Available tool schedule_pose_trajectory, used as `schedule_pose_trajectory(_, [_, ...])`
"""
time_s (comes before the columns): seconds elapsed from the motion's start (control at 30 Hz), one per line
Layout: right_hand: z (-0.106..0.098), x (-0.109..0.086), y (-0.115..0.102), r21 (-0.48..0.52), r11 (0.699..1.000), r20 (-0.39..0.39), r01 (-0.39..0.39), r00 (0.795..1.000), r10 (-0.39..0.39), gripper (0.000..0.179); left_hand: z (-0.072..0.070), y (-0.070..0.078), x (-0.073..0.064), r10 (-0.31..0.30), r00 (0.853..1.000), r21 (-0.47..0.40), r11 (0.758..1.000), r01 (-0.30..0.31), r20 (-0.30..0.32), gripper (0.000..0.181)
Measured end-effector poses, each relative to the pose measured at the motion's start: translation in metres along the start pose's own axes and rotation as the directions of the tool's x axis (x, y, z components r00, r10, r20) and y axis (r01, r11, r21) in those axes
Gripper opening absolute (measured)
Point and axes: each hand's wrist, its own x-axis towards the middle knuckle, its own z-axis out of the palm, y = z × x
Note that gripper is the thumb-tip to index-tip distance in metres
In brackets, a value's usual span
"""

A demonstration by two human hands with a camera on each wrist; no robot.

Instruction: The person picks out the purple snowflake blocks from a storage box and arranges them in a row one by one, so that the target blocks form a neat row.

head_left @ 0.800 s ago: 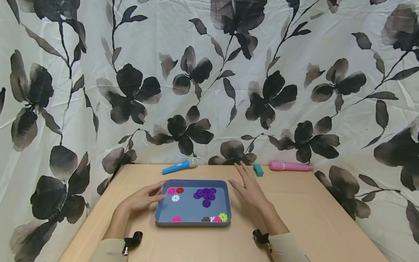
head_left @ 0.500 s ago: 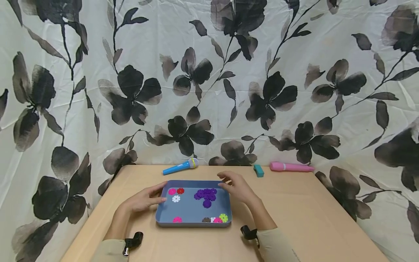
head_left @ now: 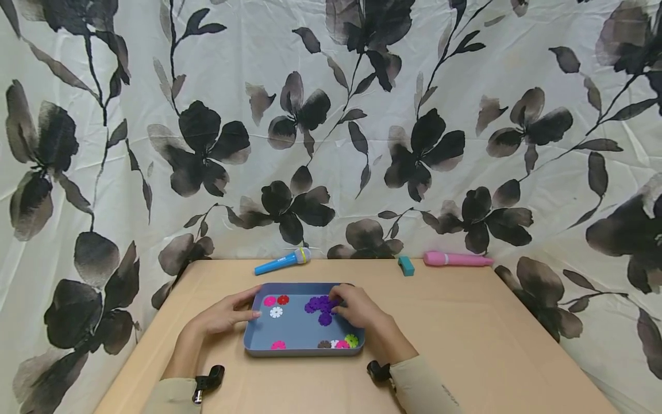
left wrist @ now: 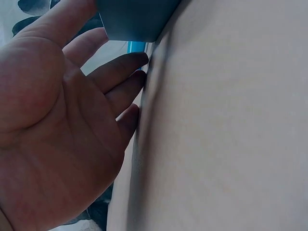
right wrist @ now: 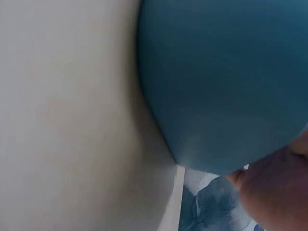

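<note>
A blue-grey tray point(head_left: 297, 330) lies on the table, holding small flower-shaped pieces. My left hand point(head_left: 223, 315) rests against its left side, thumb at the rim, fingers fairly straight; in the left wrist view the palm point(left wrist: 62, 120) shows beside the tray's corner point(left wrist: 134, 19). My right hand point(head_left: 364, 310) reaches over the tray's right rim, curled fingers and thumb right at the cluster of purple flower pieces point(head_left: 324, 318). I cannot tell whether a piece is pinched there. In the right wrist view the tray's outer wall point(right wrist: 221, 86) hides most of that hand.
In the tray, pink point(head_left: 269, 301), red point(head_left: 283, 299) and white point(head_left: 276, 311) pieces lie at left; another pink piece point(head_left: 278, 345) and a mixed row point(head_left: 341, 344) line the front. Behind stand a blue toy microphone point(head_left: 281, 261), teal block point(head_left: 405, 265) and pink wand-like object point(head_left: 457, 259).
My right hand has come from beyond the tray's right side, over the rim and down to the purple pieces, its fingers curling in. The left hand stays at the tray's side.
</note>
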Motion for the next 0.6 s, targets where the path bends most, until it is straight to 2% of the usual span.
schedule_pose_trajectory(0.1, [0.005, 0.001, 0.001, -0.082, 0.997, -0.005, 0.015, 1.0, -0.015, 0.015, 0.0, 0.0, 0.0, 0.005, 1.0, -0.01, 1.0, -0.005, -0.003, 0.082])
schedule_pose_trajectory(0.3, [0.014, 0.0, 0.002, -0.159, 0.987, 0.006, 0.004, 1.0, -0.003, 0.014, 0.002, -0.001, 0.0, 0.004, 1.0, -0.023, 1.0, -0.005, -0.003, 0.081])
schedule_pose_trajectory(0.6, [0.011, 0.0, -0.002, -0.116, 0.993, 0.011, -0.021, 1.0, 0.023, 0.014, 0.002, 0.001, 0.0, -0.008, 1.0, -0.03, 1.0, 0.008, -0.005, 0.08])
